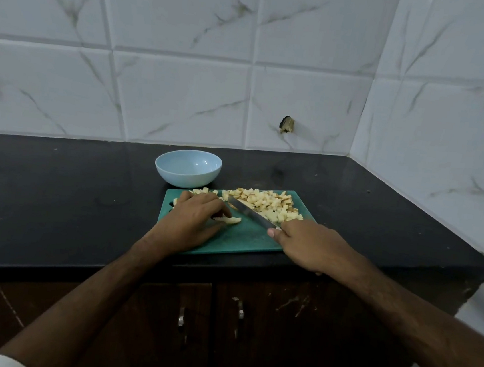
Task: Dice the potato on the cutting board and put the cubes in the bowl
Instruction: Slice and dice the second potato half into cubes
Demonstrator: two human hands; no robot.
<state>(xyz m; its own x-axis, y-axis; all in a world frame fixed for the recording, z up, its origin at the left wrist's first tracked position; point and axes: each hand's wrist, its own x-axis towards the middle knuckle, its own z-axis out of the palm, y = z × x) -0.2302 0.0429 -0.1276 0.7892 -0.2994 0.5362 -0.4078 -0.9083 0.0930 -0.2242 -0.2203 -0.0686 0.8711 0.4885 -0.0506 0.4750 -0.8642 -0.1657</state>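
Right hand (306, 244) has its grip wrapped round the handle of a knife (251, 212), thumb tip showing at the blade end; handle itself mostly hidden under the fingers. Blade runs up and left across the green cutting board (244, 239), tip ending near the cube pile; can't tell if the edge touches the board. Left hand (193, 218) lies palm down on the board's left part, fingers curled over a small uncut potato piece (231, 220) and pinning it by the fingertips; the piece pokes out just right of the fingers, short of the blade. Diced potato cubes (268, 204) heaped on the board's far right part, behind the blade; a smaller scatter of cubes (201, 191) sits along the far edge by the left hand's knuckles. Pale blue bowl (188, 168) stands on the black desk (54, 193) just behind the board's far left corner, no cubes visible inside. Board sits near the desk's front edge. White marble-pattern tile wall (188, 58) behind and to the right. Dark cabinet doors (249, 333) with metal handles below.
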